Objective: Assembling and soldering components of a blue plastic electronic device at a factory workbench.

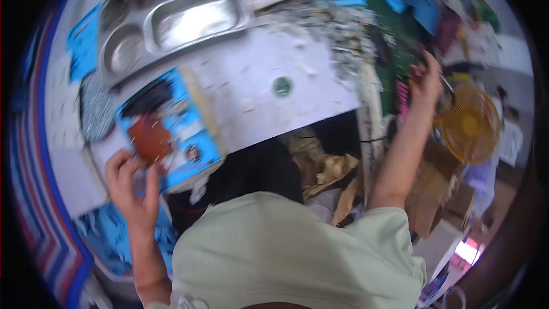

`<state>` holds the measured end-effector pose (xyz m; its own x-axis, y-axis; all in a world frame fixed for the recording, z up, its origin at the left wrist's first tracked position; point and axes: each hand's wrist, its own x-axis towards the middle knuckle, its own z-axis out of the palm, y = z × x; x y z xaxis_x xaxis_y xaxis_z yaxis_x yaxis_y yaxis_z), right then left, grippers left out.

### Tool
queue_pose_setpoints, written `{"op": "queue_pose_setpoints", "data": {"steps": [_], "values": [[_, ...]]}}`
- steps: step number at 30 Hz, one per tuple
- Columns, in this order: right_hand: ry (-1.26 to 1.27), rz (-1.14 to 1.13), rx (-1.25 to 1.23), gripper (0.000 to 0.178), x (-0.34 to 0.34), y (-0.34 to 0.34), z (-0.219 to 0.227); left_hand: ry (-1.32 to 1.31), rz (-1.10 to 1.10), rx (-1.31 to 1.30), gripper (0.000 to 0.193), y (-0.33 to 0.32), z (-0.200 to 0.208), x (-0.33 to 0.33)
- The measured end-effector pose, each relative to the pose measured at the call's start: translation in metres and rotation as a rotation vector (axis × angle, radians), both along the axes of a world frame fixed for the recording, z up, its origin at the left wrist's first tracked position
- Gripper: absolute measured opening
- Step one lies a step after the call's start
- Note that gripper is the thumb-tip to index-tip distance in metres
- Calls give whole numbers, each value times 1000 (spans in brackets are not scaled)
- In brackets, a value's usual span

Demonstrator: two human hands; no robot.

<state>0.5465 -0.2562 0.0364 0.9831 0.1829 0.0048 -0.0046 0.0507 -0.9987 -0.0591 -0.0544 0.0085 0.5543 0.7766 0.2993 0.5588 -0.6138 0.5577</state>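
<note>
My left hand [134,186] is at the near-left corner of a blue-covered board [209,131], thumb and fingers apart and slightly bent. Beside its fingertips, on the board, lies a reddish-brown flat piece [150,137]. A black item [147,98] and a small round metal part [193,152] also rest there. My right hand [426,83] is stretched out to the far right, past the table edge, its fingers curled and blurred. A thin dark shape shows by its palm; what it is I cannot make out.
A steel compartment tray [189,46] stands at the back left. A small green disc [282,86] lies mid-table, with a heap of small grey pieces [349,34] behind it. An orange-yellow basket [472,123] and cardboard boxes [437,194] are at the right.
</note>
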Motion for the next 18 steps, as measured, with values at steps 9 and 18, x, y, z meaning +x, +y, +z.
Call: {"op": "queue_pose_setpoints", "data": {"steps": [9,18], "values": [[-311,592,-277,21,-261,80,-26,-84,-85,56,22,19,5,19],[-1206,1049,-667,26,-342,190,-12,-122,-199,162,22,35,3,49]]}}
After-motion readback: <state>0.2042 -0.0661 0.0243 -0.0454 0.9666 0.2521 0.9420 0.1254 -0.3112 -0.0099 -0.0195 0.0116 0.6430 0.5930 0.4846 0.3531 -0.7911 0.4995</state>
